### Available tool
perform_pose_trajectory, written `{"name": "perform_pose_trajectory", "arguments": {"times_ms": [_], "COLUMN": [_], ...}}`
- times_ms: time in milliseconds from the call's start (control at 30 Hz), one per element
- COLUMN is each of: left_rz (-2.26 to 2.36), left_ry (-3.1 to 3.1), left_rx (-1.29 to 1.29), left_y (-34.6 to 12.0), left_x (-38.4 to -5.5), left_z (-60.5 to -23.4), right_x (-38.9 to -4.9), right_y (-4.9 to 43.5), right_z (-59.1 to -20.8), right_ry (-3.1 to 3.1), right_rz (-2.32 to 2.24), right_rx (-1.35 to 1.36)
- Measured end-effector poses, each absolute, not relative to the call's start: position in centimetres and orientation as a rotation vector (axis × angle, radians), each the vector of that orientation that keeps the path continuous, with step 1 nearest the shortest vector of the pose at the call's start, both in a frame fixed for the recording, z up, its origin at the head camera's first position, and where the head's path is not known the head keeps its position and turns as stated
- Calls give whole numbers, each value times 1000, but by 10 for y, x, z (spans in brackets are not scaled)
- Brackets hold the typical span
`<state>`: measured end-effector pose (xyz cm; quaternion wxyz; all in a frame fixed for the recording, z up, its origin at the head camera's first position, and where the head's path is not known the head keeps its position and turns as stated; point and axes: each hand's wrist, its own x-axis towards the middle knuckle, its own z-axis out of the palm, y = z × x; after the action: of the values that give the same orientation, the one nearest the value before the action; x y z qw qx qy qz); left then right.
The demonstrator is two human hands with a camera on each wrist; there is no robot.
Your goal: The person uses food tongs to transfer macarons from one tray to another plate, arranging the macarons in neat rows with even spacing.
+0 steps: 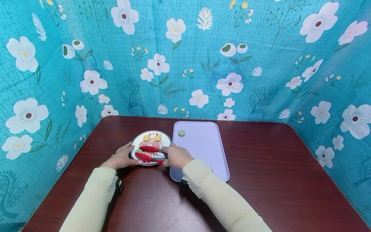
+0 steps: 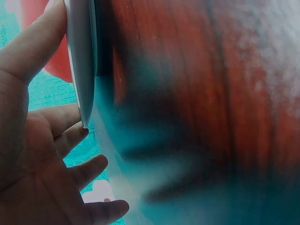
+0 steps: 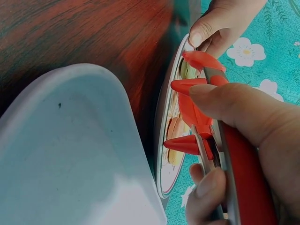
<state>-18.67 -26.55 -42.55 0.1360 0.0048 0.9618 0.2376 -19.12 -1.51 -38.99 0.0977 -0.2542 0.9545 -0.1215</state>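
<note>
My left hand (image 1: 123,157) holds the left rim of a round patterned plate (image 1: 166,140), thumb toward the front and fingers spread along the far side. In the left wrist view, the plate's edge (image 2: 80,70) meets the thumb and nearest fingers. My right hand (image 1: 178,156) grips red-tipped metal tongs (image 3: 243,173) over the plate. Their parted tips lie either side of a green macaron (image 1: 139,150); whether they touch it I cannot tell. Two yellow macarons (image 1: 147,138) and two pink macarons (image 1: 143,144) also sit on the plate, the pink ones partly hidden by the tongs.
Right beside the plate lies a pale purple tray (image 1: 203,148), with one green macaron (image 1: 181,133) near its far left corner. My right forearm crosses the tray's near side. The dark brown table (image 1: 261,167) extends to the right, and a blue floral cloth (image 1: 185,64) hangs behind it.
</note>
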Motion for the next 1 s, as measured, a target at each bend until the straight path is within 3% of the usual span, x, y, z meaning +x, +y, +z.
{"name": "perform_pose_trajectory", "arguments": {"times_ms": [1000], "left_rz": [668], "left_ry": [2782], "left_rx": [-23], "left_y": [-263], "left_x": [-187], "left_z": [-424], "right_x": [-194], "right_y": [-22], "right_z": [-382], "right_ry": [2788], "right_rz": [-345], "right_rx": [-706]}}
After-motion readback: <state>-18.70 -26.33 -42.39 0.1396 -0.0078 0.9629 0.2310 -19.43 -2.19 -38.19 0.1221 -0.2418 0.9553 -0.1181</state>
